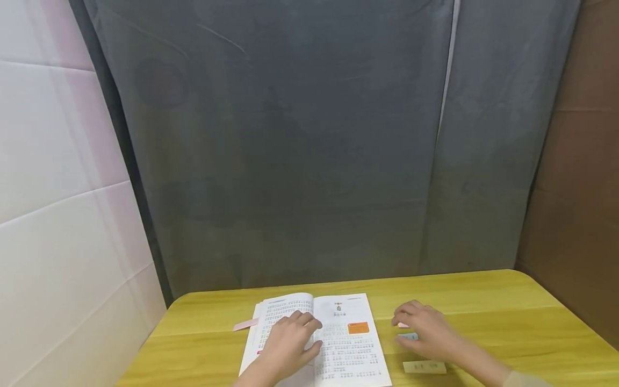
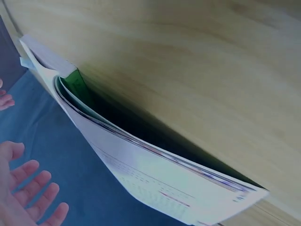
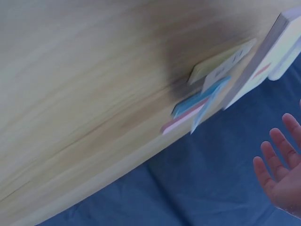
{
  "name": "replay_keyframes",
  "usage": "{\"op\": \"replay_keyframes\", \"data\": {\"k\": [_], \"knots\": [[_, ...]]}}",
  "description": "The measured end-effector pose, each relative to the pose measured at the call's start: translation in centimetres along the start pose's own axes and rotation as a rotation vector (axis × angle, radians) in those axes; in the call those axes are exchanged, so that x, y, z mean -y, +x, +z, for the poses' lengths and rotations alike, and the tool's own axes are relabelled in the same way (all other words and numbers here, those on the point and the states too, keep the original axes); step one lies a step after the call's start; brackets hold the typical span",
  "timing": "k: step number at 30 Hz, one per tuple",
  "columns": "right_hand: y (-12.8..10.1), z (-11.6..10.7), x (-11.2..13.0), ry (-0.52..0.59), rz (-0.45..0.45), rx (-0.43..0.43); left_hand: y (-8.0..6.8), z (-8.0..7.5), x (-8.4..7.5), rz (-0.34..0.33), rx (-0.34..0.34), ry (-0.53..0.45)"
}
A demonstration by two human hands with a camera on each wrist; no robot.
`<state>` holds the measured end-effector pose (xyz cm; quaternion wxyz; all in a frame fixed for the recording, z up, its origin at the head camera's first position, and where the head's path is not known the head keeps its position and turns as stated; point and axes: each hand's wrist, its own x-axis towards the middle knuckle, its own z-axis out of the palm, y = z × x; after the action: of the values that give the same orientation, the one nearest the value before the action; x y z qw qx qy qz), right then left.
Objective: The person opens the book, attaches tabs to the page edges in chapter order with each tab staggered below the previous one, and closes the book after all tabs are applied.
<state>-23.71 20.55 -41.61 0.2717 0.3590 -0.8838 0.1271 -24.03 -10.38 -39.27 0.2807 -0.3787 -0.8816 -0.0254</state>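
Note:
An open book [image 1: 345,355] lies on the table, its printed pages facing up. My left hand [image 1: 290,344] is over its left page near the middle fold, fingers spread and gently bent. A pink paper strip [image 1: 245,324] juts out from the book's left edge. To the right of the book, my right hand [image 1: 427,330] hovers with relaxed fingers over small paper strips. Partly hidden under it are a pink strip [image 1: 403,325] and a blue strip [image 1: 409,336]. A pale yellow strip [image 1: 424,367] with writing lies nearer to me. In the right wrist view the fingers [image 3: 277,160] hold nothing.
The yellow wood-grain table [image 1: 488,317] has a rounded far right corner. Behind it hangs a dark grey curtain [image 1: 300,161]. A white panel [image 1: 63,188] stands on the left and a brown one [image 1: 580,188] on the right.

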Motion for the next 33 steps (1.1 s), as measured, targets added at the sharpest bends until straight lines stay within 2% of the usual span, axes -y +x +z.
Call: {"op": "replay_keyframes", "data": {"k": [3,15,25,33], "knots": [[-0.4,-0.4,-0.8,-0.046,0.011,-0.022,0.4,0.1,-0.2,-0.008,0.001,-0.016],[-1.6,-1.9,-2.6,-0.070,0.063,-0.018,2.3,0.9,-1.5,-0.030,-0.004,-0.047],[-2.4,-2.0,-3.5,-0.077,0.134,0.010,4.7,2.1,-3.6,0.015,-0.049,-0.075],[-3.1,-1.6,-4.1,-0.086,0.144,-0.005,6.1,3.1,-5.3,0.007,-0.005,-0.109]]}}
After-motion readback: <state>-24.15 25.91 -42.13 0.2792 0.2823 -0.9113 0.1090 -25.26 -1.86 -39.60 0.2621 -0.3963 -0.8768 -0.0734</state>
